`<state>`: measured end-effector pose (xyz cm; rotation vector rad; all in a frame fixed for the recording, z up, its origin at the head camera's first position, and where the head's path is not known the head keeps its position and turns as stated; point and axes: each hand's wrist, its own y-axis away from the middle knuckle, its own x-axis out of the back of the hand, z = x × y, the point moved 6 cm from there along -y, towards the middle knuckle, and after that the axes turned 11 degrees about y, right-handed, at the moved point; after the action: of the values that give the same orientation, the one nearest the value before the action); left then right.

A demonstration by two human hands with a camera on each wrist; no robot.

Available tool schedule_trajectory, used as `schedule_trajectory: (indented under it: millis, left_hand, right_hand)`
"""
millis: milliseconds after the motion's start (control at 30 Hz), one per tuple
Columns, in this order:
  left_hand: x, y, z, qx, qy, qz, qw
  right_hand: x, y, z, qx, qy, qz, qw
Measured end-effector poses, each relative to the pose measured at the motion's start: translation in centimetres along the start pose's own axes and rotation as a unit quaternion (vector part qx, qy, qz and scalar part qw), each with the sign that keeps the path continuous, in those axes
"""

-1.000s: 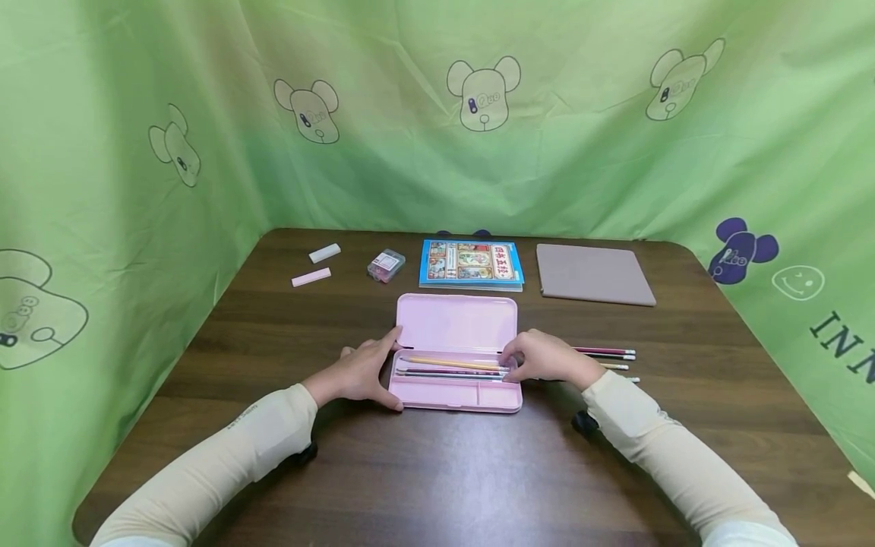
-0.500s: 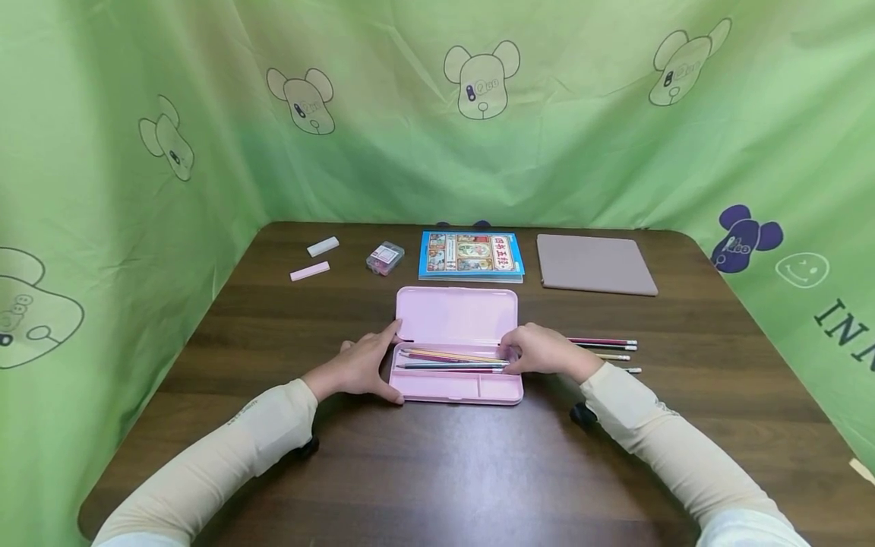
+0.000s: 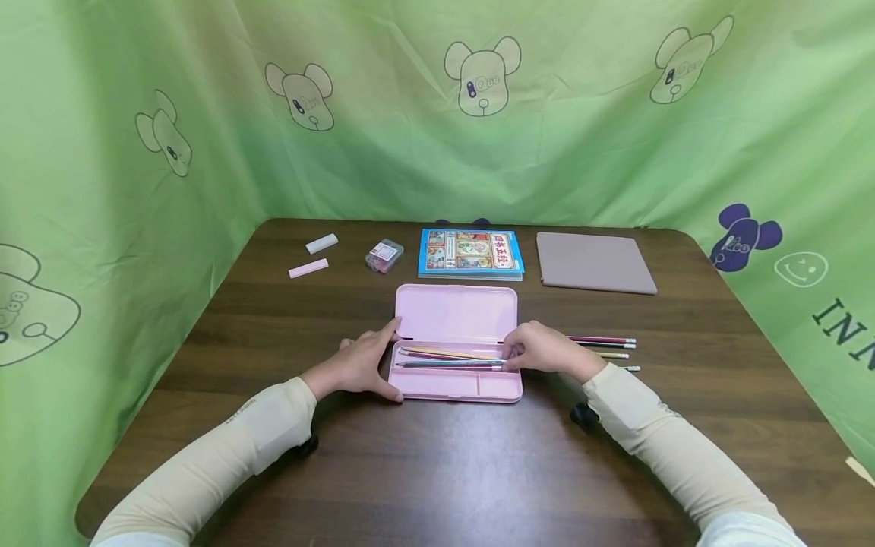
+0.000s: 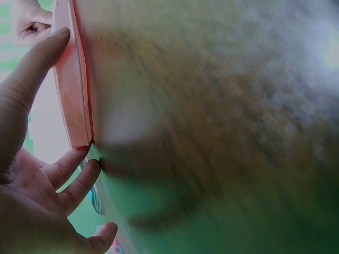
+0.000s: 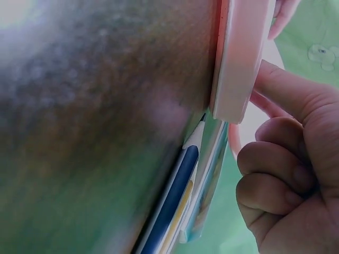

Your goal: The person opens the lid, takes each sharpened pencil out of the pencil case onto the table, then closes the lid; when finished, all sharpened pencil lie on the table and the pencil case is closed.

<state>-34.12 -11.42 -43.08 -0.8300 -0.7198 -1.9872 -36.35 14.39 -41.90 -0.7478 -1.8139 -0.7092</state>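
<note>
A pink pencil case (image 3: 434, 387) lies with its lid raised at the middle of the table. Several pencils (image 3: 444, 365) rest slightly fanned in its long rear compartment; two front compartments are bare. My left hand (image 3: 355, 367) is spread at the case's left end, thumb at the front corner and forefinger near the hinge. In the left wrist view the thumb (image 4: 45, 55) lies along the pink wall. My right hand (image 3: 547, 351) reaches over the right end and pinches the pencils' ends between thumb and forefinger. Its other fingers (image 5: 270, 174) are curled in the right wrist view.
More pencils (image 3: 608, 340) lie on the table (image 3: 437, 471) right of the case, partly behind the right hand. Behind it are a blue picture book (image 3: 470, 254), a grey-mauve flat notebook (image 3: 596, 263), a small clear box (image 3: 384, 256), a white bar (image 3: 322, 243) and a pink bar (image 3: 308, 268).
The pencils in the case have shifted and fanned at the right hand's fingertips. The left hand has stayed at the case's left end. The head view has tilted slightly.
</note>
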Motion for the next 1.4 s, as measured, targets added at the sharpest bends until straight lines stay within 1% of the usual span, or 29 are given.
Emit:
schedule_trajectory:
  millis: [100, 233, 367, 500, 633, 833, 900, 1100, 1233, 1400]
  left_hand:
    - [0.0, 0.0, -0.1, 0.003, 0.003, -0.002, 1.0]
    - [-0.1, 0.0, -0.1, 0.004, 0.004, -0.006, 1.0]
    - [0.0, 0.1, -0.1, 0.0, 0.005, -0.004, 1.0]
    - [0.2, 0.1, 0.1, -0.001, 0.004, 0.001, 1.0]
    - [0.4, 0.1, 0.1, 0.001, 0.003, 0.001, 1.0]
    - [0.2, 0.0, 0.0, 0.002, 0.005, -0.004, 1.0]
    - [0.2, 0.0, -0.1, 0.003, 0.007, -0.004, 1.0]
    - [0.2, 0.1, -0.2, 0.008, 0.012, -0.003, 0.9999]
    - [0.2, 0.0, -0.3, 0.006, 0.013, -0.004, 0.9999]
    - [0.2, 0.0, -0.3, 0.005, 0.012, -0.004, 0.9999]
  right_hand:
    - [0.2, 0.3, 0.1, 0.0, -0.008, 0.014, 1.0]
    - [0.8, 1.0, 0.4, -0.021, -0.006, 0.057, 0.998]
    - [1.8, 1.7, 0.9, -0.037, 0.008, 0.105, 0.994]
    - [2.4, 2.3, 1.5, -0.036, 0.019, 0.129, 0.991]
    - [2.7, 2.8, 2.2, -0.043, 0.019, 0.134, 0.99]
    - [2.8, 4.0, 3.6, -0.077, 0.006, 0.125, 0.989]
    - [2.8, 4.5, 4.1, -0.082, 0.005, 0.125, 0.989]
    - [3.2, 6.2, 5.6, -0.097, 0.005, 0.142, 0.985]
    - [3.6, 7.6, 6.8, -0.11, 0.014, 0.157, 0.981]
    - [4.3, 9.4, 8.4, -0.127, 0.018, 0.164, 0.978]
